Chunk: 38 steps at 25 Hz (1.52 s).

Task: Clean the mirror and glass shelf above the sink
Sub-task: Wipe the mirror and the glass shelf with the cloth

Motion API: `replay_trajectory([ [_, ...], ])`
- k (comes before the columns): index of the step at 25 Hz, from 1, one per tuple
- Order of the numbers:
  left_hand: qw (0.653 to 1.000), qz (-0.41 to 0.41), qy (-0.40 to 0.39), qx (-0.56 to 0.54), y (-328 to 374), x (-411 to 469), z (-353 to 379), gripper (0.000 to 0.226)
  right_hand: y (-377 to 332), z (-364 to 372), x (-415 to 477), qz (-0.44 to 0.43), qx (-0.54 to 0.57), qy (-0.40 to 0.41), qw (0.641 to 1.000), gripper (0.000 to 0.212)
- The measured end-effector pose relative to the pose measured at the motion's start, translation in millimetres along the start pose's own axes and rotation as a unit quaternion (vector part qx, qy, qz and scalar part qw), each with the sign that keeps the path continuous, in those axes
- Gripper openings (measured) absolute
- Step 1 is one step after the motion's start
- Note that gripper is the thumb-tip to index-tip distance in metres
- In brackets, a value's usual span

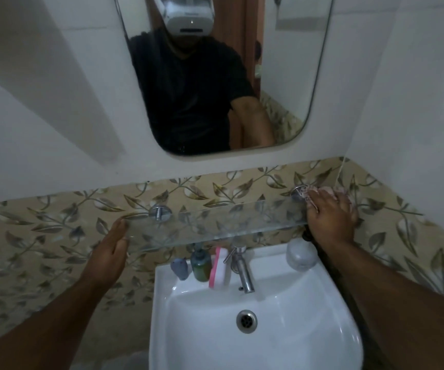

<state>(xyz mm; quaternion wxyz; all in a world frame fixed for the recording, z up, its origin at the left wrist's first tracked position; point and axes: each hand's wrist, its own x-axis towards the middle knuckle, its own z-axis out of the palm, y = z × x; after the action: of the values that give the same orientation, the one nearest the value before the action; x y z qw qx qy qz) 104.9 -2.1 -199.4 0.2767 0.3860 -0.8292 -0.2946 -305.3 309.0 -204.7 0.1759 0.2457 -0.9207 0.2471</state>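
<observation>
- The rounded-corner frameless wall mirror [282,76] is hanging highest, smooth and reflective; no hand is touching it.
- The white glazed ceramic sink [282,329] is sitting lowest.
- The clear rectangular glass shelf [215,225] is spanning between them on round chrome pegs [159,210]; being slick and hard-edged, it is probably calling for light, even strokes.
- The left hand [111,247] is bracing the shelf's left end, fingers straight.
- The right hand [330,212] is pressing down at the right end, fingers spread flat.
- The pale patterned cloth [305,194] is lying crumpled beneath it; flattening it should be limiting streaks.

mirror [282,62] 1 | glass shelf [215,225] 1 | brackets [159,210] [298,193] 2 | sink [309,329] 1 | tap [244,273] 1 | sponge [219,268] 1 | cloth [305,195] 1
</observation>
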Motion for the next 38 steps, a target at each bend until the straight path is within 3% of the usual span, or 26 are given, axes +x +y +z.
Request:
replay_trajectory([
  [5, 1.000, 0.011, 0.003, 0.006, -6, 3, 1, 0.074, 12, -7, 6, 0.046, 0.094, 0.042, 0.994, 0.048],
  [7, 1.000, 0.015, 0.006, 0.008, -8, 4, 2, 0.073, 16, -11, -1, 0.106, 0.229, 0.116, 0.961, 0.046],
  [8, 1.000, 0.018, 0.006, 0.007, -8, 3, 2, 0.073, 12, -13, -8, 0.169, 0.343, 0.158, 0.911, 0.045],
  [10, 1.000, 0.028, 0.008, -0.003, -9, 2, 3, 0.072, -3, -21, -27, 0.297, 0.552, 0.225, 0.746, 0.048],
  [11, 1.000, 0.028, 0.008, -0.002, -11, 4, 3, 0.072, -11, -23, -39, 0.347, 0.607, 0.236, 0.675, 0.049],
  [13, 1.000, 0.027, 0.007, 0.007, -14, 6, 3, 0.071, -18, -18, -53, 0.426, 0.709, 0.166, 0.537, 0.047],
  [14, 0.999, 0.031, 0.008, 0.007, -16, 6, 3, 0.071, -22, -18, -55, 0.454, 0.732, 0.123, 0.494, 0.044],
  [17, 0.999, 0.042, 0.002, 0.017, -18, 7, 3, 0.071, -42, -22, -44, 0.452, 0.748, -0.003, 0.486, 0.049],
  [18, 0.999, 0.044, 0.001, 0.028, -18, 9, 2, 0.070, -50, -28, -40, 0.431, 0.758, -0.014, 0.489, 0.054],
  [20, 0.998, 0.044, 0.013, 0.050, -14, 15, 0, 0.070, -55, -26, -32, 0.445, 0.773, -0.029, 0.452, 0.062],
  [23, 0.996, 0.042, 0.036, 0.066, -7, 24, -1, 0.069, -53, -23, -32, 0.461, 0.773, -0.043, 0.434, 0.072],
  [28, 0.999, 0.014, 0.037, 0.019, -12, 12, 8, 0.071, -65, -16, -42, 0.461, 0.797, -0.057, 0.385, 0.085],
  [32, 0.997, -0.011, 0.070, -0.035, -17, 7, 4, 0.070, -104, -1, -66, 0.436, 0.822, -0.127, 0.345, 0.097],
  [38, 0.993, -0.060, 0.067, -0.082, -19, 3, 1, 0.049, -202, 26, -112, 0.434, 0.813, -0.250, 0.297, 0.107],
])
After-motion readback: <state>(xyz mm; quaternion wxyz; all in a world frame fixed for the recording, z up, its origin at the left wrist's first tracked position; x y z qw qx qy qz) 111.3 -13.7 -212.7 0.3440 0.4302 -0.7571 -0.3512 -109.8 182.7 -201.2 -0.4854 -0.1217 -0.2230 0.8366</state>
